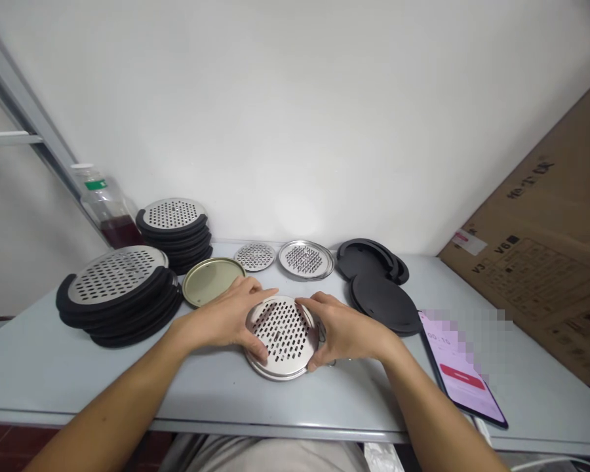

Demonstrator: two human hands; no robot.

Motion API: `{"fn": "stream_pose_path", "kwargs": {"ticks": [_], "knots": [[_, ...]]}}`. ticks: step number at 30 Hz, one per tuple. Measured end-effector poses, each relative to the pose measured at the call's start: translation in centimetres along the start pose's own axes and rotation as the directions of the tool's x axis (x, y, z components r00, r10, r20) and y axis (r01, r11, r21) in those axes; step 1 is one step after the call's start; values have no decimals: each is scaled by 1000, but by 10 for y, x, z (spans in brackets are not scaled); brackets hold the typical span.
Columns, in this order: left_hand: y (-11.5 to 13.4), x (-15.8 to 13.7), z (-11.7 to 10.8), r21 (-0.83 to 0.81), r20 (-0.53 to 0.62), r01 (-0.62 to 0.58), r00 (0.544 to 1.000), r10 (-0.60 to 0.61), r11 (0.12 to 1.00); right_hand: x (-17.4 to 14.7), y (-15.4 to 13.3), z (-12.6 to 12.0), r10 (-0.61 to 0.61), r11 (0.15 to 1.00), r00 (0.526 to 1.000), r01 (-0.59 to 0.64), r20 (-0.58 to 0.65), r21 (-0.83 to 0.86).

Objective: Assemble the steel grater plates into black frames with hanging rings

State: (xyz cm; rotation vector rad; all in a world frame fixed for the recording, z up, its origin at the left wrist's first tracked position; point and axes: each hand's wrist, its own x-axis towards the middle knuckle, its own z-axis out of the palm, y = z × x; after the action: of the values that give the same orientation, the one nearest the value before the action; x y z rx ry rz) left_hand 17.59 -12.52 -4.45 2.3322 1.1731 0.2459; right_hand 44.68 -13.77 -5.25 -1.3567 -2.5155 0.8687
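Observation:
Near the table's front edge lies a round perforated metal disc [284,337], resting on a shallow metal rim beneath it. My left hand [238,314] curves around its left side, thumb on the top face near the front. From the other side my right hand [341,328] grips the edge between thumb and fingers. Some small metal piece partly shows beside my right fingers, too hidden to name. A gold-coloured round lid [211,280] sits just behind my left hand.
Black-rimmed perforated discs stand in a front stack [118,282] and a rear stack [174,229] at left, by a bottle of dark liquid [120,229]. Behind are a loose disc [254,257], a metal dish [305,259] and black round parts [383,301]. A phone [459,373] and cardboard box [535,262] are right.

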Motion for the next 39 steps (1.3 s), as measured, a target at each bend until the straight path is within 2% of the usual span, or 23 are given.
{"fn": "stream_pose_path", "kwargs": {"ticks": [4,9,28,39], "knots": [[0,4,8,-10,46,-97,994,97,995,2,1,2,-70,998,997,70,-13,-7],[-2,5,11,-45,83,-114,990,118,992,3,-1,0,-86,996,996,86,2,15],[1,4,13,-20,143,-33,989,36,999,5,-2,3,-84,996,996,84,17,17],[-4,4,13,-4,161,-29,987,29,1000,5,1,7,-93,995,996,93,-10,-24]]}}
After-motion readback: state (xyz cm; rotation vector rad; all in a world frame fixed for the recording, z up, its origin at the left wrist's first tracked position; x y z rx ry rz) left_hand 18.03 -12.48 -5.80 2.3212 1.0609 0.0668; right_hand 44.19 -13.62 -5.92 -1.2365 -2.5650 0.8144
